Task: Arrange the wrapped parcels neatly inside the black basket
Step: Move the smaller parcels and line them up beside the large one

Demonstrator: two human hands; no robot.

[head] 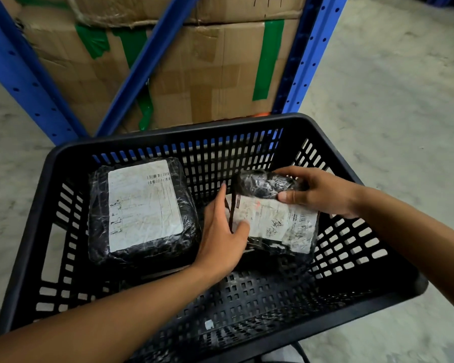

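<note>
Head view looks down into the black basket point(393, 297), which stands on a grey floor point(404, 87) in front of a blue rack point(309, 56) stacked with taped cardboard boxes point(194, 74). Inside the basket, a large wrapped parcel point(142, 210) in black film lies flat against the left wall, near the far left corner, its white label facing up. A second labelled parcel point(275, 226) sits toward the right wall, tilted, label up. The left hand point(223, 231) presses against this parcel's left edge, thumb on the label, grip loosely closed around that edge. On the far end of the same parcel lies a small rounded bundle point(262, 184) in black film, close to the basket's far wall. The right hand point(317, 192) has its grip closed on that bundle, fingers over its top and thumb underneath at the label's edge. Both forearms reach in over the near rim.
</note>
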